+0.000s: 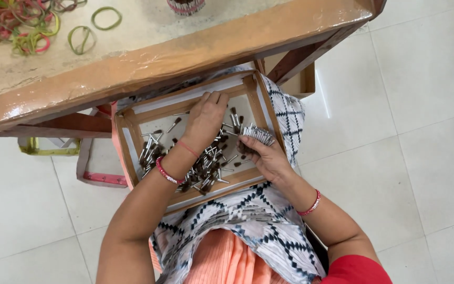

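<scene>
A bundle of small metal-handled brushes [257,134] is held gathered in the right hand [266,155], the fingers closed around the handles so that the silvery ends fan out toward the tray's right wall. The bundle sits just above the right side of a shallow wooden-framed tray [124,138], which rests on the person's lap. More loose brushes [206,168] of the same kind, dark-tipped with bright metal shafts, are scattered across the tray's pale floor, thickest in the middle and lower part. The left hand [205,121] is laid palm down over the upper middle of the pile, fingers curled loosely toward the far edge; whether anything is pinched beneath it cannot be told. A red thread and a red beaded bangle are seen at the left wrist, another red bangle at the right. A patterned black-and-white cloth [248,221] is spread under the tray. Above it, the edge of a worn wooden table [185,55] is seen, with coloured rubber bands [27,26] strewn at its left corner. Pale floor tiles [421,131] surround the scene.
</scene>
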